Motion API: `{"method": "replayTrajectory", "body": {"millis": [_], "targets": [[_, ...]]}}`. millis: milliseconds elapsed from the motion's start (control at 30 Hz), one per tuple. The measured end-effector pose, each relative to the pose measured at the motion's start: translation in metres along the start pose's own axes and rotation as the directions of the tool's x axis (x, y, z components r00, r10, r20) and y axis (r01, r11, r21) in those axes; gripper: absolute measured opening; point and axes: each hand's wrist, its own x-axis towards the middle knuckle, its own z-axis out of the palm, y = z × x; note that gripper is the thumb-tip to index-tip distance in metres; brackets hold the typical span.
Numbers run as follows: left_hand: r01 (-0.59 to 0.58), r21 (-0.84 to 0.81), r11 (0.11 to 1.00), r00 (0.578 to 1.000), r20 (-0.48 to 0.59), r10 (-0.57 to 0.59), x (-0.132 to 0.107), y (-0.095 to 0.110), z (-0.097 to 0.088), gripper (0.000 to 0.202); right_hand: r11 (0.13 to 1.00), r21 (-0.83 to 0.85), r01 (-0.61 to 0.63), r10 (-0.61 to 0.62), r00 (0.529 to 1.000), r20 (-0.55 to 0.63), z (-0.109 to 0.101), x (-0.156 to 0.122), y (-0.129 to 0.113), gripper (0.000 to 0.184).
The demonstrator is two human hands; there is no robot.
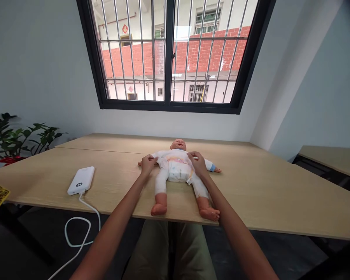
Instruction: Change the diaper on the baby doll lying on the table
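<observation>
as the doll (177,154) lies face up on the tabletop (251,182), its head points toward the barred window (168,58) and its bare feet lie close to the near edge. a patterned diaper (179,172) covers its hips, over white clothing. the left hand (148,163) is at one side of the doll's waist, its grip pinched on the diaper's edge; the right hand (197,162) is at the opposite side, its grip likewise pinched on the diaper. the doll's arms spread outward past both hands, a blue cuff (212,167) showing beyond the right one. well apart to the left, a white power bank (81,180) lies with its cable (99,223) plugged in and trailing over the edge.
</observation>
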Motion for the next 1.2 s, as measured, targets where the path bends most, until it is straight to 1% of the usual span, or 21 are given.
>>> {"method": "replayTrajectory", "body": {"millis": [33,67,100,133,167,200,233,300,367,467,533,600,667,767,833,967,1067,1133,1200], "targets": [[-0.010,-0.015,1.000,1.000,0.006,0.010,-0.001,0.004,0.006,0.029,0.997,0.002,0.082,-0.082,0.995,0.058,0.005,0.000,-0.006,0.031],[-0.020,-0.028,0.999,1.000,0.016,0.021,-0.002,0.008,0.011,0.028,0.983,-0.005,0.182,-0.180,0.973,0.145,0.011,0.000,-0.012,0.029],[-0.032,-0.040,0.999,0.999,0.028,0.033,-0.003,0.012,0.016,0.028,0.958,-0.027,0.287,-0.271,0.930,0.249,0.017,0.000,-0.017,0.028],[-0.043,-0.050,0.998,0.998,0.038,0.045,-0.005,0.015,0.020,0.027,0.922,-0.064,0.381,-0.336,0.871,0.358,0.024,0.000,-0.022,0.029],[-0.053,-0.058,0.997,0.997,0.045,0.056,-0.006,0.017,0.023,0.026,0.882,-0.116,0.456,-0.360,0.813,0.457,0.031,0.001,-0.025,0.033],[-0.061,-0.063,0.996,0.997,0.048,0.064,-0.008,0.019,0.024,0.026,0.848,-0.179,0.499,-0.343,0.775,0.530,0.037,0.002,-0.028,0.036],[-0.066,-0.064,0.996,0.996,0.048,0.069,-0.009,0.020,0.024,0.026,0.829,-0.246,0.503,-0.298,0.769,0.566,0.042,0.002,-0.030,0.039],[-0.071,-0.055,0.996,0.996,0.047,0.074,-0.012,0.021,0.022,0.025,0.819,-0.348,0.456,-0.202,0.797,0.570,0.049,0.004,-0.032,0.041],[-0.077,-0.040,0.996,0.995,0.055,0.079,-0.014,0.022,0.020,0.025,0.823,-0.399,0.404,-0.145,0.829,0.540,0.055,0.005,-0.031,0.039],[-0.104,-0.016,0.994,0.991,0.087,0.105,-0.016,0.024,0.021,0.023,0.825,-0.424,0.374,-0.124,0.851,0.510,0.064,0.008,-0.028,0.031],[-0.122,-0.008,0.993,0.986,0.116,0.122,-0.017,0.026,0.024,0.022,0.837,-0.424,0.347,-0.117,0.870,0.480,0.068,0.010,-0.025,0.029],[-0.132,-0.012,0.991,0.981,0.145,0.132,-0.018,0.027,0.027,0.021,0.857,-0.417,0.303,-0.106,0.895,0.433,0.070,0.013,-0.022,0.029],[-0.137,-0.024,0.990,0.976,0.169,0.139,-0.019,0.027,0.028,0.022,0.881,-0.390,0.269,-0.104,0.913,0.394,0.070,0.016,-0.020,0.024],[-0.139,-0.041,0.989,0.973,0.182,0.144,-0.018,0.025,0.027,0.023,0.909,-0.345,0.233,-0.100,0.927,0.361,0.067,0.021,-0.019,0.017],[-0.143,-0.042,0.989,0.973,0.178,0.149,-0.018,0.023,0.026,0.023,0.923,-0.334,0.190,-0.068,0.936,0.344,0.066,0.025,-0.020,0.017],[-0.171,-0.024,0.985,0.971,0.166,0.173,-0.019,0.022,0.025,0.023,0.935,-0.349,0.064,0.052,0.948,0.313,0.068,0.040,-0.022,0.019],[-0.200,0.000,0.980,0.966,0.168,0.197,-0.019,0.020,0.026,0.022,0.928,-0.371,-0.046,0.156,0.950,0.272,0.072,0.052,-0.023,0.012],[-0.222,0.019,0.975,0.957,0.195,0.214,-0.019,0.020,0.028,0.020,0.925,-0.365,-0.108,0.210,0.944,0.253,0.075,0.057,-0.022,0.011],[-0.246,0.037,0.969,0.943,0.242,0.230,-0.017,0.019,0.030,0.016,0.933,-0.325,-0.153,0.243,0.936,0.255,0.076,0.060,-0.020,0.016]]}}
